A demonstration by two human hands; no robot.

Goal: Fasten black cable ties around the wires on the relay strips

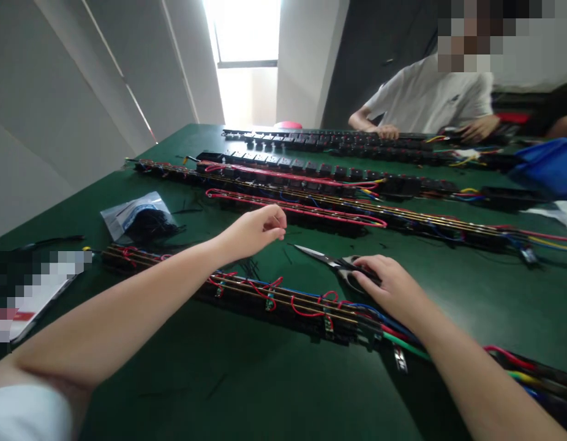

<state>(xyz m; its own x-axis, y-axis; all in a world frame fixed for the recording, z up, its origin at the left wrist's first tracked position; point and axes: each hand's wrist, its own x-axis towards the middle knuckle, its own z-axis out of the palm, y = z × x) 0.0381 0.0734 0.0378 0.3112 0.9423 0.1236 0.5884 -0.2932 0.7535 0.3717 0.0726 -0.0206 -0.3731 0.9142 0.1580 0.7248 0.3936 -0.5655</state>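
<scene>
My left hand [258, 231] hovers over the green table [228, 392] with its fingers pinched together; what it holds, if anything, is too small to make out. My right hand [389, 285] lies on the handles of a pair of scissors [327, 262], fingers curled over them, blades pointing left. Just in front of both hands runs a long black strip with red, blue and brass wires [283, 303], and loose black cable ties [251, 267] lie under my left hand.
Several more wired strips [311, 202] lie across the table's middle and back. A clear bag of black cable ties [141, 220] sits at the left. A person in a white shirt [430, 92] works at the far side. A blue bag [547, 165] lies at the right.
</scene>
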